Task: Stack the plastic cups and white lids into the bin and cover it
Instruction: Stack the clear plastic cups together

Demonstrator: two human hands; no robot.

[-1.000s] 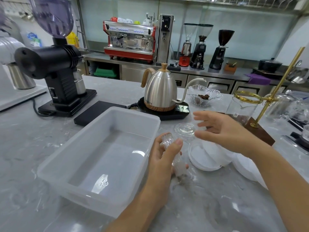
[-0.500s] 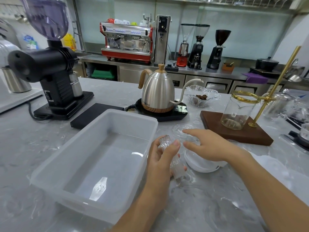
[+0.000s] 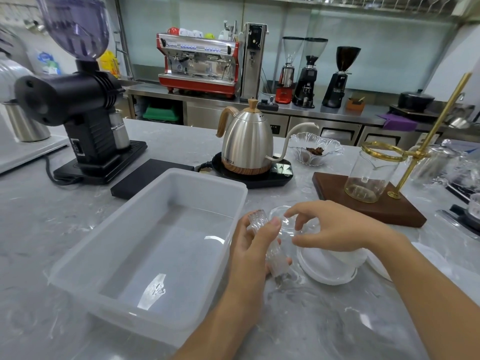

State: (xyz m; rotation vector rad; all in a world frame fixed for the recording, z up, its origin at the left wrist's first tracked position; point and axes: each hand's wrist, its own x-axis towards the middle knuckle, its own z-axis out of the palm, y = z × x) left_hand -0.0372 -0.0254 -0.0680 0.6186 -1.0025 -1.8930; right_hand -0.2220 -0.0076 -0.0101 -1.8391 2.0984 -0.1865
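A translucent plastic bin (image 3: 78, 268) lies empty on the grey marble counter, left of both hands. My left hand (image 3: 253, 250) grips a stack of clear plastic cups (image 3: 275, 255) held on its side beside the bin's right wall. My right hand (image 3: 335, 229) hovers over a single clear cup (image 3: 281, 216), thumb and fingers pinching at its rim. Under that hand sit the white lids (image 3: 330, 271), partly hidden by the wrist. A larger translucent cover (image 3: 431, 258) shows behind my right forearm.
A steel gooseneck kettle (image 3: 246, 141) on its black base stands behind the bin, next to a black scale (image 3: 150, 178). A black grinder (image 3: 78, 113) stands at the left. At the right are a wooden dripper stand (image 3: 368, 198) with a glass carafe (image 3: 368, 175), and a glass bowl (image 3: 315, 149).
My right hand has come down and nearer, from hovering open above the counter to pinching the single clear cup. My left hand keeps its hold on the cup stack.
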